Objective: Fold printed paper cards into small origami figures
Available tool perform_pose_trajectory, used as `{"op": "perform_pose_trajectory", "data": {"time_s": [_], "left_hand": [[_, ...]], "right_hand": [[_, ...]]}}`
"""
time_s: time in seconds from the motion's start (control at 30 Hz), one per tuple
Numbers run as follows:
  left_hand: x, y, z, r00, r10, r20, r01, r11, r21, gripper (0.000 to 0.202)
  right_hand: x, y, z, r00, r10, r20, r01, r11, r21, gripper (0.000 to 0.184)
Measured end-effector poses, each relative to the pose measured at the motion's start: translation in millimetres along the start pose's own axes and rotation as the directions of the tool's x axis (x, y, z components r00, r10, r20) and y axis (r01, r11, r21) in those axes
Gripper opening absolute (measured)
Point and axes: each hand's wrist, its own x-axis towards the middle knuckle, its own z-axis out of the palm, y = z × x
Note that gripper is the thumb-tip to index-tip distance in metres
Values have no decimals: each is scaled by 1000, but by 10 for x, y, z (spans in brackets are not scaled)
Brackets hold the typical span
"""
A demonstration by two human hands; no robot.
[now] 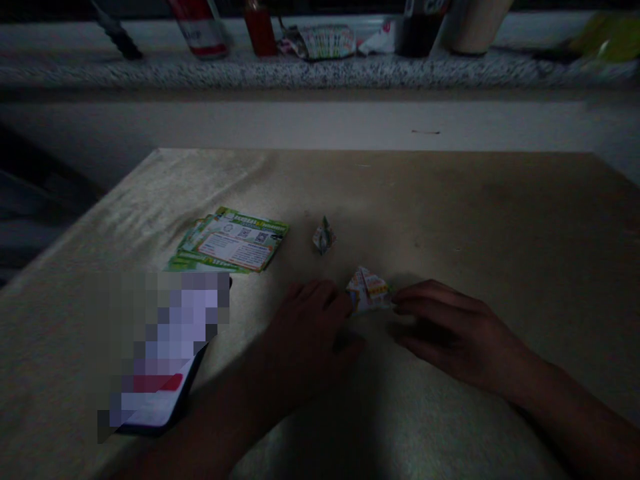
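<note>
A small folded paper piece (370,291) with a printed pattern lies on the table, its peak pointing away from me and a crease down its middle. At its left corner rests my left hand (315,327), fingers bent and the thumb stretched out apart from them. My right hand (445,327) reaches in from the other side; its fingertips touch the right corner, with the thumb apart below. Neither hand is closed round the paper. Just beyond stands or lies a smaller folded paper piece (325,236), greenish in the middle.
Left of the folded pieces lies a fanned stack of green and white printed cards (240,240). A phone (170,360) with a lit, partly pixelated screen is beside my left forearm. Bottles (260,30) and a crumpled wrapper (327,42) stand along the speckled ledge (300,72) behind the table.
</note>
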Motion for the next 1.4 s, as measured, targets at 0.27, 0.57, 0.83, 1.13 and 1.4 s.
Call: {"op": "perform_pose_trajectory", "data": {"time_s": [0.27,0.57,0.83,1.13,1.4], "left_hand": [[56,-51,59,993,-45,-108,46,999,7,28],[154,-22,121,991,68,-116,-68,998,5,24],[118,-92,72,972,210,-104,-217,974,-61,18],[94,-123,24,950,299,-93,-307,947,-94,22],[55,-177,1,977,214,-15,-215,975,-54,17]], "right_hand": [[39,77,54,994,51,-99,-59,995,-77,28],[42,160,94,980,153,-127,-168,979,-114,32],[35,181,109,995,80,-54,-85,991,-104,39],[58,113,37,994,-42,97,58,982,-178,24],[14,68,46,993,-3,118,32,971,-237,30]]}}
